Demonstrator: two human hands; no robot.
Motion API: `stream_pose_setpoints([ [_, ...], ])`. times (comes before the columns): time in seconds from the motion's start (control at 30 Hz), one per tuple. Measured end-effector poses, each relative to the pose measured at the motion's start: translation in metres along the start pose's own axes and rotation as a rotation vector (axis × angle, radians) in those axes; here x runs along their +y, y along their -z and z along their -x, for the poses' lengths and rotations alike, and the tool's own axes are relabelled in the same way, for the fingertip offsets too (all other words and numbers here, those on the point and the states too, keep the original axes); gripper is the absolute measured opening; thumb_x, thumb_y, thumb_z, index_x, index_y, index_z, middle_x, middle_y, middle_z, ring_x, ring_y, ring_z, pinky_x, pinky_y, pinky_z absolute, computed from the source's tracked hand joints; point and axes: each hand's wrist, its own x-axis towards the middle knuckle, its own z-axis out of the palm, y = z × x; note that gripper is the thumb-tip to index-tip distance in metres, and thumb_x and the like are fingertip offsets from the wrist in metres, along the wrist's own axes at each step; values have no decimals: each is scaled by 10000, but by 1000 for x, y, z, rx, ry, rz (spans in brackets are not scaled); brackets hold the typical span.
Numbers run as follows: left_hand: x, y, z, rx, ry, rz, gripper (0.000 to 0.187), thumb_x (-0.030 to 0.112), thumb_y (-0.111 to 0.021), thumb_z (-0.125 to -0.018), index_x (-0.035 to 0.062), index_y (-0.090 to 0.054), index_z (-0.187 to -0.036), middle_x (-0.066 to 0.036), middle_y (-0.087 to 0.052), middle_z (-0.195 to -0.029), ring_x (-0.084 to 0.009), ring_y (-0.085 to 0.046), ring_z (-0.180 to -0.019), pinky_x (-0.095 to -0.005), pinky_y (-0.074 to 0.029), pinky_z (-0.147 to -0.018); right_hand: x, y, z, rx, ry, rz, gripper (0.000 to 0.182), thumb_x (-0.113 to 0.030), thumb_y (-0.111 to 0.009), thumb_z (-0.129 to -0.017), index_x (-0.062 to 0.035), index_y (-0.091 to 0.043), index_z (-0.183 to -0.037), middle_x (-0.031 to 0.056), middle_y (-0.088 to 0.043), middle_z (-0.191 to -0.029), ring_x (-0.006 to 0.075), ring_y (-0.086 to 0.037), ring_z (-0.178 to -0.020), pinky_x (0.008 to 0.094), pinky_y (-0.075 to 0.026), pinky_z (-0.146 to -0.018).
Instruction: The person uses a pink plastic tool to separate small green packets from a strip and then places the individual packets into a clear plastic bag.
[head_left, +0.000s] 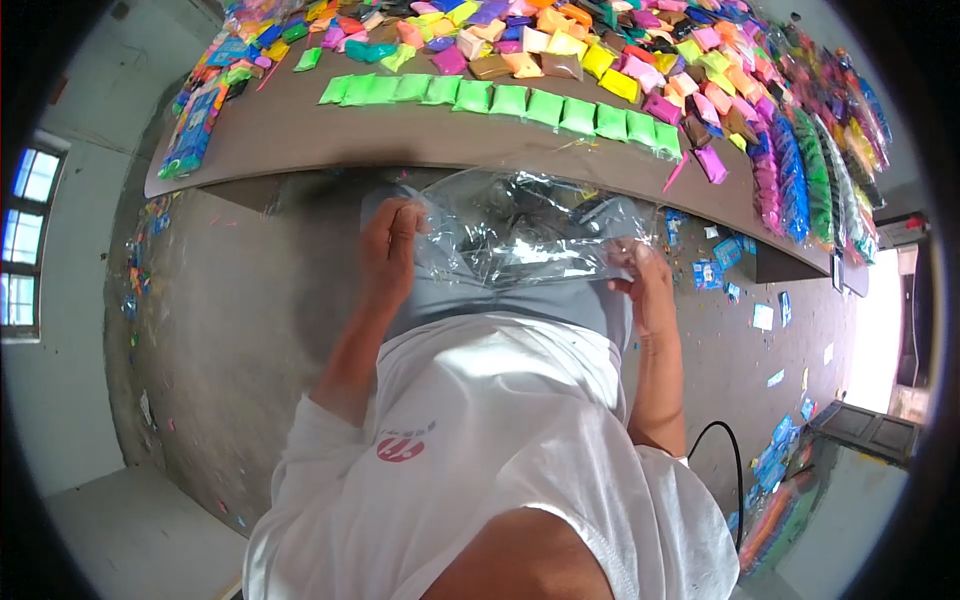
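A clear plastic bag [520,235] is stretched across my lap, just below the table's front edge. My left hand [393,235] grips its left side with curled fingers. At the other side, my right hand [642,275] pinches the bag's right edge between thumb and fingers. The plastic is glossy and creased, and I see no contents in it. On the table beyond the bag lies a row of several bright green packets [510,102], side by side. A magenta packet [711,164] sits to the right of the row.
A heap of small multicoloured packets [600,60] covers the back of the brown table [300,140]. Long filled sleeves of packets [790,180] hang over its right end. A colourful printed pack [195,130] lies at the left end. Blue and white scraps [708,275] litter the floor.
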Motion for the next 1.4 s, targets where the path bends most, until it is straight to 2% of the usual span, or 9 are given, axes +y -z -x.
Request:
stream_pose_setpoints([
  [0.07, 2, -1, 1, -30, -15, -50, 272, 221, -474, -1005, -9, -591, -917, -37, -582, -772, -103, -530, -729, -247, -441, -693, -3, 5, -6, 234, 114, 418, 397, -375, -664, -876, -74, -605, -1129, 45, -611, -1076, 134, -578, -930, 275, -462, -724],
  [0.13, 3, -2, 2, -52, -30, -105, 264, 213, -477, -1005, -11, -588, -919, -36, -578, -775, -104, -528, -730, -245, -439, -692, -5, 3, -9, 341, 141, 365, 410, -359, -702, -854, -46, -620, -1105, 54, -620, -1094, 135, -570, -987, 286, -463, -762],
  [0.2, 4, -3, 3, -70, 1, -29, 249, 192, -481, -1000, -14, -589, -911, -38, -577, -775, -109, -531, -726, -245, -440, -690, -4, 3, -11, 506, 573, 522, 415, -294, -731, -839, -9, -609, -1115, 58, -627, -1126, 148, -570, -1031, 314, -459, -834],
  [0.27, 5, -6, 2, -67, 7, 5, 247, 186, -482, -999, -13, -591, -903, -40, -581, -780, -112, -533, -725, -244, -440, -691, -21, -13, 2, 535, 680, 673, 436, -225, -770, -790, -2, -604, -1125, 81, -629, -1168, 202, -568, -1091, 351, -447, -900],
  [0.4, 4, -9, 2, -140, -3, 27, 246, 178, -485, -996, -11, -599, -885, -47, -596, -796, -122, -544, -731, -249, -447, -695, -35, -50, 10, -31, 1028, 1198, 531, -194, -822, -654, -43, -615, -1119, 142, -611, -1190, 323, -555, -1116, 405, -434, -930],
  [0.6, 10, -11, 2, -251, -48, -10, 269, 207, -467, -1012, -3, -589, -895, -54, -621, -836, -110, -562, -775, -265, -474, -754, -22, -112, -6, -447, 994, 1226, 552, -277, -811, -644, -38, -627, -1106, 136, -634, -1043, 336, -567, -1033, 420, -419, -929],
  [0.67, 8, -11, 3, -225, -30, 0, 256, 192, -476, -1003, -10, -596, -902, -52, -615, -807, -119, -564, -753, -262, -467, -725, -14, -121, -6, -643, 744, 1375, 508, -277, -794, -647, -35, -647, -1069, 116, -614, -889, 317, -563, -925, 416, -423, -870],
  [0.9, 11, -7, 0, -183, 79, -64, 195, 190, -548, -962, 7, -610, -938, -54, -607, -807, -125, -553, -743, -264, -458, -704, 9, -124, 1, -392, 875, 1385, 206, -82, -670, -734, -81, -667, -940, 67, -546, -757, 265, -584, -747, 392, -491, -614],
  [1.4, -14, -24, 9, -315, -32, -230, 250, 213, -659, -861, 12, -581, -986, -94, -586, -902, -199, -553, -809, -323, -459, -722, 33, -132, -10, -232, 1014, 1469, 230, -71, -593, -739, -41, -639, -962, 79, -602, -860, 253, -579, -765, 367, -519, -633],
])
